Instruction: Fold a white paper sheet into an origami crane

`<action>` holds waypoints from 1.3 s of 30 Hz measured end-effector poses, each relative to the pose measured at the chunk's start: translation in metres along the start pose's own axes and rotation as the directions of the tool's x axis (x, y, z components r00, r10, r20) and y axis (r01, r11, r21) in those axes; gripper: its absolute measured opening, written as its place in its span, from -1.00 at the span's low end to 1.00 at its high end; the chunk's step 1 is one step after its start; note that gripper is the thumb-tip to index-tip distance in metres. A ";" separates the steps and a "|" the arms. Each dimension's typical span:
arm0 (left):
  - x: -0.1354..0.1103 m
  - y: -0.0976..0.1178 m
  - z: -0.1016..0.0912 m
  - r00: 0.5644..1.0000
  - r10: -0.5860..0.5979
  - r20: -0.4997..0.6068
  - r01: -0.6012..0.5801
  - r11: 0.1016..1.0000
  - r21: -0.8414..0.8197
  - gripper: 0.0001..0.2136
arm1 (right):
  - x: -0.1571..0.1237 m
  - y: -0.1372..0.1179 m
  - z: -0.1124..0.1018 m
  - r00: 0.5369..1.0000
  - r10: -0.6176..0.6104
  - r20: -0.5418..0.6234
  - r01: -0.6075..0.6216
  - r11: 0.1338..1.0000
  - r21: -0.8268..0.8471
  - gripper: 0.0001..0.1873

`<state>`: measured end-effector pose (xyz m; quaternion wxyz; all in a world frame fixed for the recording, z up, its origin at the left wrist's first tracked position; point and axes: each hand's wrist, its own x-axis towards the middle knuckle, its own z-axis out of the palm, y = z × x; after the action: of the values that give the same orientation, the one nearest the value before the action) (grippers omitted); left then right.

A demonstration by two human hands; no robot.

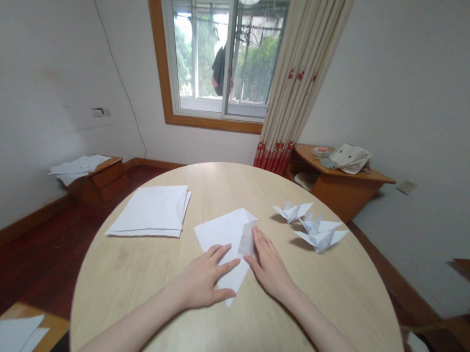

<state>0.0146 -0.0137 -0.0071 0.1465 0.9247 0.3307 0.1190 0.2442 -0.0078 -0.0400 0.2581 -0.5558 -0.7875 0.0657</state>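
A white sheet of paper [224, 231], partly folded into a pointed shape, lies in the middle of the round wooden table [135, 276]. My left hand [204, 277] rests flat on its lower left part, fingers spread. My right hand [268, 264] lies flat along the sheet's right folded edge, fingers stretched out and pressing on it. Neither hand holds anything.
A stack of white sheets [152, 211] lies on the table to the left. Three folded paper cranes [313, 227] sit to the right. A low drawer unit [97, 176] with papers stands at the left wall, a corner desk [337, 179] with a bag at the right.
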 end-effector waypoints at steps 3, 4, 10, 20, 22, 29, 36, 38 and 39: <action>0.001 -0.001 0.000 1.000 0.024 -0.016 -0.024 1.000 0.014 -0.39 | -0.001 0.003 0.002 0.999 -0.053 0.013 0.053 0.999 0.005 -0.26; 0.001 -0.001 0.000 0.999 0.030 -0.016 -0.029 0.999 0.019 -0.39 | -0.001 0.003 0.003 0.998 -0.064 0.014 0.064 0.998 0.002 -0.26; 0.001 0.000 -0.001 1.000 0.013 -0.008 -0.013 1.000 0.013 -0.38 | -0.001 0.003 0.003 0.998 -0.061 0.010 0.061 0.998 0.001 -0.22; 0.002 0.003 -0.005 0.999 -0.014 0.040 0.013 1.000 0.019 -0.36 | 0.000 0.003 0.001 0.999 -0.035 0.020 0.035 0.999 0.021 -0.23; 0.002 0.003 -0.005 0.999 -0.009 0.031 0.009 1.000 0.006 -0.37 | 0.000 0.003 0.000 0.999 -0.035 0.021 0.035 0.999 0.025 -0.23; 0.002 -0.001 -0.002 1.000 0.022 0.001 -0.022 0.998 0.051 -0.35 | 0.000 0.005 0.002 0.999 -0.046 -0.001 0.046 0.999 0.018 -0.21; 0.004 0.001 -0.001 1.000 0.014 -0.020 -0.009 0.980 0.198 -0.60 | 0.002 0.013 0.007 0.997 -0.051 -0.061 0.049 0.998 -0.031 -0.23; 0.004 0.003 -0.003 1.000 0.012 -0.018 -0.007 0.976 0.217 -0.65 | 0.002 0.012 0.003 0.995 -0.065 -0.074 0.062 0.997 -0.039 -0.32; 0.005 0.004 -0.004 1.000 0.009 -0.017 -0.005 0.975 0.223 -0.66 | 0.002 0.011 -0.001 0.994 -0.074 -0.078 0.071 0.997 -0.044 -0.40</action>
<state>0.0189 -0.0127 -0.0016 0.0383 0.9353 0.3401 0.0900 0.2533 -0.0018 -0.0427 0.2800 -0.5342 -0.7974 0.0179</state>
